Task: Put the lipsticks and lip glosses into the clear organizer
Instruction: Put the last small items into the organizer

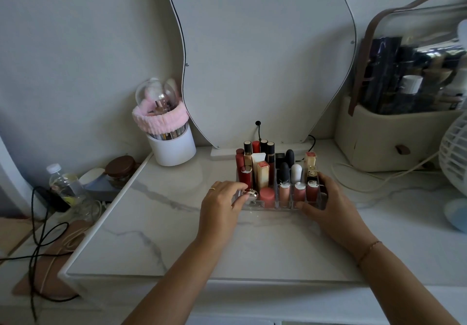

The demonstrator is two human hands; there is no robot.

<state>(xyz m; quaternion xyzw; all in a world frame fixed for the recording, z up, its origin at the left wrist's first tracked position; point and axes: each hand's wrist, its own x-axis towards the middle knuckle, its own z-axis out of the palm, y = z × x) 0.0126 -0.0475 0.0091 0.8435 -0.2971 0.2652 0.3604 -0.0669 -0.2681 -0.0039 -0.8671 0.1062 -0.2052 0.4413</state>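
Note:
The clear organizer (288, 204) stands on the marble tabletop, in front of the mirror. Several lipsticks and lip glosses (284, 173) stand upright in its compartments: red, black, white, gold and pink tubes. My left hand (222, 204) holds the organizer's front left corner, fingertips by a round shiny gold cap (251, 194). My right hand (328, 202) grips the front right corner, thumb along the front wall and fingers around the right side.
A white brush holder with a pink headband (168, 135) stands back left. A wavy mirror (265, 59) leans on the wall. A beige bag of cosmetics (394, 127) and a white fan (454, 158) are at right. Cables, a bottle and jars lie left, off the table.

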